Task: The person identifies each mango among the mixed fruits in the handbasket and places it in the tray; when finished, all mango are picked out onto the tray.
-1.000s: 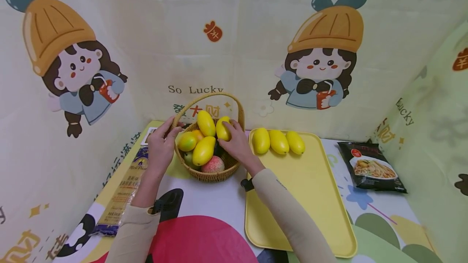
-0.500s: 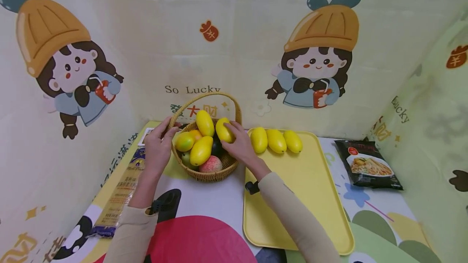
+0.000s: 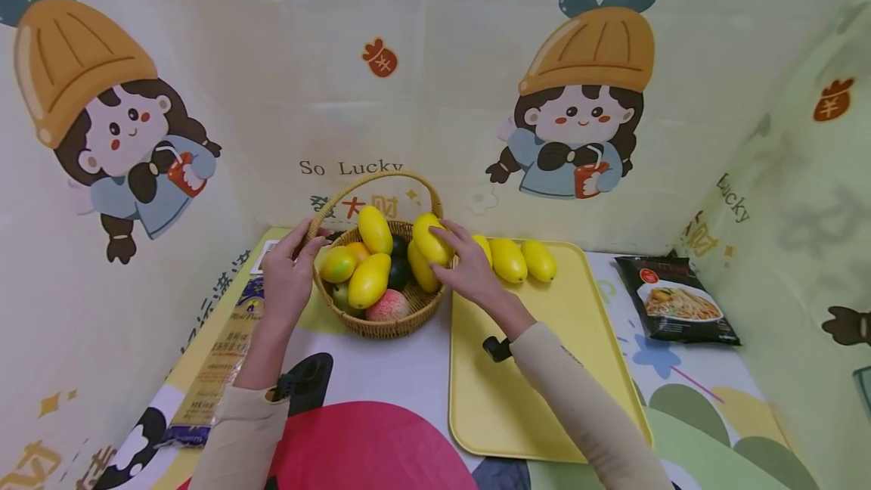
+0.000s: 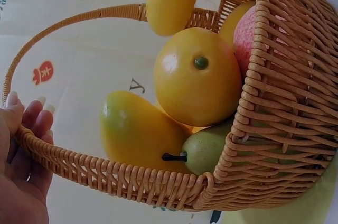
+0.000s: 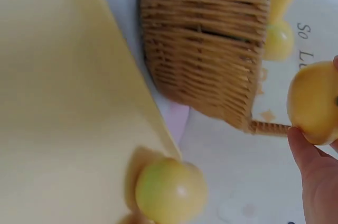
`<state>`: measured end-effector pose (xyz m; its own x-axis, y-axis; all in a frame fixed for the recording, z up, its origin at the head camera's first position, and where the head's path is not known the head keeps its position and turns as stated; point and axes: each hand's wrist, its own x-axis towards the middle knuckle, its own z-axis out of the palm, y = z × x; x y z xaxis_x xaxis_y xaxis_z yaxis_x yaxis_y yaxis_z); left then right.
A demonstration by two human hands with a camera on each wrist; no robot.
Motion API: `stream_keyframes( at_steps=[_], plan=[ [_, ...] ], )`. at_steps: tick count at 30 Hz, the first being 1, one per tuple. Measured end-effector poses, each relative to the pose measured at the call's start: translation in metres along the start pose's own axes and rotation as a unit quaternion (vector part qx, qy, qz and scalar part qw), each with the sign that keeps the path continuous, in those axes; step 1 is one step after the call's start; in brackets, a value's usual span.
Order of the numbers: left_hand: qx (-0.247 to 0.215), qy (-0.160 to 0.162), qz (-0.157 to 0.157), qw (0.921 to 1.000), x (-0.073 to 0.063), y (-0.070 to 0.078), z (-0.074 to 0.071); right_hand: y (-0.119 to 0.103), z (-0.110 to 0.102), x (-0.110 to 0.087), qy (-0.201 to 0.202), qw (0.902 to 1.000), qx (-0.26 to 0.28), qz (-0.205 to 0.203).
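Note:
My left hand (image 3: 289,274) grips the left side of the handle (image 4: 113,176) of a wicker basket (image 3: 388,330). In my right hand (image 3: 474,269) I pinch a yellow mango (image 3: 432,239) between thumb and fingers, raised over the basket's right side. Beneath it another yellow mango (image 3: 420,271) lies inside. The basket also holds further mangoes (image 3: 370,280), a pinkish-red peach (image 3: 388,305), dark round fruit (image 3: 399,273) and a green pear (image 4: 207,150) with a black stem. The right wrist view shows the held mango at its right edge, near the handle.
Right of the basket lies a yellow tray (image 3: 531,369); three mangoes (image 3: 508,260) line its far edge, one partly behind my right hand. A black food packet (image 3: 677,299) is at the far right. A long pasta bag (image 3: 218,365) lies left, partly under my left arm.
My right hand has lifted the mango and moved it rightward, uncovering another mango below. My left hand stays on the handle. The head view has turned slightly right.

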<state>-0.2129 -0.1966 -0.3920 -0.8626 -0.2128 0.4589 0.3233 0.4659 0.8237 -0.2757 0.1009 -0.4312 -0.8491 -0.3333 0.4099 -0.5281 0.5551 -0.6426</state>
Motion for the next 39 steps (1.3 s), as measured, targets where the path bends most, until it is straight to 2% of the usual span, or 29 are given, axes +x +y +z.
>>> stream_keyframes(
  at_steps=[10,16,21,30,39],
  plan=[
    [0.006,0.002,-0.001,1.0,0.0,-0.003,0.001,0.0,-0.033,-0.014,0.007,0.999,0.005,-0.045],
    [0.003,0.005,0.003,1.0,0.0,-0.006,0.001,0.012,-0.052,-0.021,0.03,0.9982,0.001,-0.052],
    [-0.008,0.005,0.005,0.9999,0.001,-0.007,0.001,0.03,-0.07,-0.028,0.042,0.9985,-0.006,-0.035],
    [-0.005,0.001,0.009,1.0,0.002,-0.005,0.002,0.062,-0.102,-0.046,0.056,0.9969,-0.054,0.013],
    [-0.014,-0.003,-0.002,0.9999,0.001,-0.004,0.002,0.092,-0.126,-0.061,0.065,0.9931,-0.073,0.065]
  ],
)
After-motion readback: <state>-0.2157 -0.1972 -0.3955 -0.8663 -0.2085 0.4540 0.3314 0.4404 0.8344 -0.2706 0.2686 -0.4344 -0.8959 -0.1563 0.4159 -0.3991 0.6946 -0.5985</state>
